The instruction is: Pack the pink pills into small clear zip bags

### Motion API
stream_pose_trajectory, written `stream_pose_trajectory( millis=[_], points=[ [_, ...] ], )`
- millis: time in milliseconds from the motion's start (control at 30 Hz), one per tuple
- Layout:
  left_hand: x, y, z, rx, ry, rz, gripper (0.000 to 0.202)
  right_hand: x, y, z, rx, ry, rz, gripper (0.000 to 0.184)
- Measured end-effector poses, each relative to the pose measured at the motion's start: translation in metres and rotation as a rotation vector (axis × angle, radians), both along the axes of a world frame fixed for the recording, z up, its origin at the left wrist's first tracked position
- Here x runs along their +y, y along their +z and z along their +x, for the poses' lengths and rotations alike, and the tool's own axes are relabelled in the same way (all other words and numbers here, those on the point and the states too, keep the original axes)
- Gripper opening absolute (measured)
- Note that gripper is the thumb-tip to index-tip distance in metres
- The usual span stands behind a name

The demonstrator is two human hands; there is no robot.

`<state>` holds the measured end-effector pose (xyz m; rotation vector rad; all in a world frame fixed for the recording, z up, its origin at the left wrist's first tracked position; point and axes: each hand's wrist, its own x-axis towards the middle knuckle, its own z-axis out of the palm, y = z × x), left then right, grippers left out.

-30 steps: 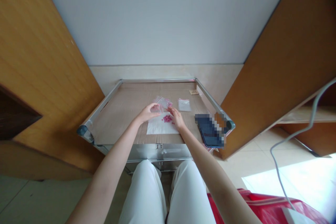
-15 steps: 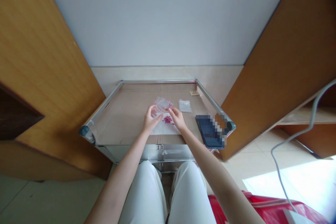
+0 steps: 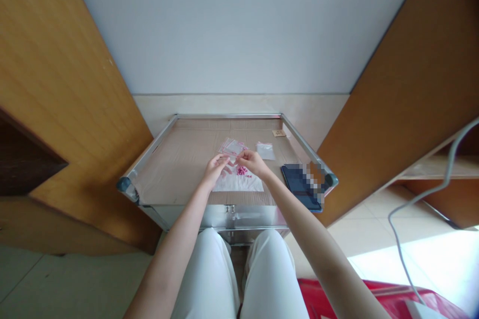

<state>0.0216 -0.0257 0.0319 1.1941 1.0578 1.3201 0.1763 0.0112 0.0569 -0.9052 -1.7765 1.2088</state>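
Both hands are close together over the middle of the tabletop. A small clear zip bag (image 3: 230, 157) with a pinkish edge is stretched between them. My left hand (image 3: 215, 168) is closed, pinching its left side. My right hand (image 3: 253, 162) pinches the other side with thumb and fingers. Below the hands lies a white sheet (image 3: 237, 186), and on it sits a small heap of pink beads (image 3: 242, 171). Just beyond my fingers are several overlapping clear bags (image 3: 231, 145), partly hidden by the right hand. Whether the held bag has anything inside is too small to tell.
Another stack of clear bags (image 3: 265, 151) lies to the right. A dark tablet or phone (image 3: 299, 187), partly pixelated, rests at the right edge. A tan card (image 3: 279, 133) is at the back. Metal rails (image 3: 230, 116) border the cardboard-covered tabletop (image 3: 168, 174); wooden panels flank it.
My right hand has turned and drawn in nearer to my left. The held bag is now pulled taut between the fingertips. The view has shifted slightly.
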Motion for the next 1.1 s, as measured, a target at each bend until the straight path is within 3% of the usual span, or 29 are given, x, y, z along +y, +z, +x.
stream_pose_trajectory(
  millis=[267,700,1100],
  points=[
    [-0.003,-0.005,-0.003,-0.056,-0.071,-0.028,0.033,-0.004,0.009,0.007,-0.104,0.185,-0.082,0.019],
    [-0.006,-0.010,0.001,-0.025,-0.018,-0.040,0.032,-0.012,0.004,-0.004,-0.126,0.150,-0.033,0.015],
    [-0.005,0.009,-0.005,0.144,-0.262,-0.056,0.022,-0.006,0.010,0.005,-0.245,0.265,-0.050,0.019]
  ],
)
